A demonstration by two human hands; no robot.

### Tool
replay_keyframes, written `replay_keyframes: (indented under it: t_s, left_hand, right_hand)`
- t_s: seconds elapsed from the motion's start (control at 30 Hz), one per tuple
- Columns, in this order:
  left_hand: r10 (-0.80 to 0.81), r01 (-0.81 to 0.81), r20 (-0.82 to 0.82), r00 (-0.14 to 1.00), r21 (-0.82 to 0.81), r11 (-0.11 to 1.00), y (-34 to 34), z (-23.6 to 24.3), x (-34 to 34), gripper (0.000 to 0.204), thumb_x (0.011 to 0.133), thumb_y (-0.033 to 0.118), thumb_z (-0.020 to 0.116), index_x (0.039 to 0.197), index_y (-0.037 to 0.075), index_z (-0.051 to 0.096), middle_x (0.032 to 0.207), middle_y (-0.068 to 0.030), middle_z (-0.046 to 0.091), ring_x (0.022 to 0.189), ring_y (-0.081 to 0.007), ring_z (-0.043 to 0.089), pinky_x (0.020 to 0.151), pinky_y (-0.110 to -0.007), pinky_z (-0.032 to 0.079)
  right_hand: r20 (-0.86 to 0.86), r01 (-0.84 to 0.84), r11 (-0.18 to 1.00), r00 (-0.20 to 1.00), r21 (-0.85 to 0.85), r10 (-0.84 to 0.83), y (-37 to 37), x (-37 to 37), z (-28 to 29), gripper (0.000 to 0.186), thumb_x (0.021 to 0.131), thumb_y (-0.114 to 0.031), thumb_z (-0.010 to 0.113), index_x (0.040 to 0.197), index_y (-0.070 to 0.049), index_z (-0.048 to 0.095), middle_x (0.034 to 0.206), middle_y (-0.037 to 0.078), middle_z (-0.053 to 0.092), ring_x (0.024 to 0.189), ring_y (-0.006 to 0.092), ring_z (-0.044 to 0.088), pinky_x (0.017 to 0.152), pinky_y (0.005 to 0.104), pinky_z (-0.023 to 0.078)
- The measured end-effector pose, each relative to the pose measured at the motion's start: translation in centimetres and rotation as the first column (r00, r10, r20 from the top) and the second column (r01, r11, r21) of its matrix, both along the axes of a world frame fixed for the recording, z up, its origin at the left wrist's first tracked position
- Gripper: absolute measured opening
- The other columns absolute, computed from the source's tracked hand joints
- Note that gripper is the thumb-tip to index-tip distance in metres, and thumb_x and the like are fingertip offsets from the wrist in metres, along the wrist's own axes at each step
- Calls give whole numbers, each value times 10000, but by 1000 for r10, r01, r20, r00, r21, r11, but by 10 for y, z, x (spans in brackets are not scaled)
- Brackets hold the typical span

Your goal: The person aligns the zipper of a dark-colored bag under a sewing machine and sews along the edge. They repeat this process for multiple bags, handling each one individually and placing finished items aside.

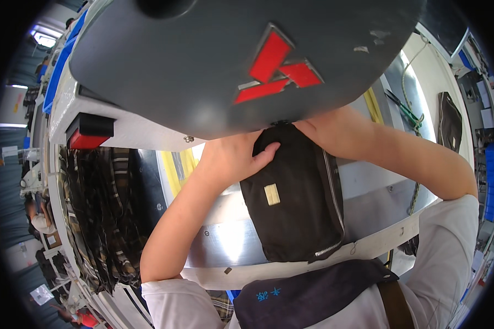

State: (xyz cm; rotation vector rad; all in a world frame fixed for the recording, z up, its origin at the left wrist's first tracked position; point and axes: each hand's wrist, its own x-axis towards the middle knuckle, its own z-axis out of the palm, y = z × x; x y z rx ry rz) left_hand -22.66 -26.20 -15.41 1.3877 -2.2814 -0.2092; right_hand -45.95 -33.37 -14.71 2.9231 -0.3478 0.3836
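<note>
A black zippered pouch (293,214) lies lengthwise before me, its far end under the dark grey machine head (203,71). It has a small cream label (271,194) and a silver zip (335,197) along its right side. My left hand (230,156) grips the far left part, thumb on top of the fabric; its other fingers are mostly hidden. At the far right edge my right hand (340,131) holds the pouch, with its fingertips hidden by the fabric and the machine head. Whatever lies under the head at the pouch's far end is hidden too.
Dark plaid fabric (104,214) hangs in a pile at the left. On the right are green-handled scissors (409,115) tied to a cord, and another dark fabric piece (450,122). A red and black switch box (90,131) juts out left of the head. Yellow strips (175,170) mark the metal tabletop.
</note>
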Motion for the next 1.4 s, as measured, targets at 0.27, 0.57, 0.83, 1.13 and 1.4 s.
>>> replay_keyframes:
  t_s: [0.27, 0.57, 0.83, 1.13, 1.4]
  left_hand:
    - [-9, 9, -21, 1000, -16, 1000, 2, -2, -1, 385, 749, 286, 739, 1032, 33, 678, 1015, -140, 627, 906, -336, 601, 808, -409, 487]
    - [9, -9, -54, 998, -5, 1000, 4, -7, 0, 384, 739, 252, 744, 1054, 43, 678, 1052, -129, 636, 926, -324, 609, 818, -401, 490]
    - [-26, 22, -61, 998, -70, 997, 12, -2, -10, 421, 692, 203, 759, 1083, 74, 670, 1169, -38, 646, 973, -265, 642, 849, -363, 498]
    - [-15, 12, -62, 998, -46, 999, 15, -3, -11, 423, 693, 200, 759, 1087, 73, 674, 1163, -39, 649, 936, -251, 653, 837, -362, 502]
    - [-22, 18, -46, 999, -67, 998, 11, 0, -10, 413, 697, 186, 759, 1077, 50, 676, 1138, -63, 658, 963, -267, 643, 859, -367, 499]
  right_hand:
    - [12, -35, 997, 999, -68, 36, 2, -1, 2, 381, 771, -116, 584, 1110, 58, 609, 1117, 119, 616, 1053, 232, 587, 866, 323, 518]
    - [-26, -38, 998, 999, -40, 37, 1, -2, 0, 404, 790, -115, 572, 1152, 63, 589, 1149, 143, 601, 1082, 253, 581, 884, 335, 509]
    - [-65, -6, 1000, 998, 24, 7, 14, -13, -1, 452, 818, -118, 543, 1224, 82, 545, 1288, 198, 548, 1213, 305, 530, 950, 363, 487]
    - [-98, -13, 1000, 995, 15, 14, 16, -12, 1, 447, 825, -124, 538, 1223, 80, 547, 1274, 195, 558, 1206, 307, 535, 962, 360, 483]
    - [-112, -28, 998, 993, -52, 21, 11, -11, 1, 455, 813, -129, 550, 1217, 79, 553, 1253, 187, 569, 1199, 298, 540, 947, 348, 488]
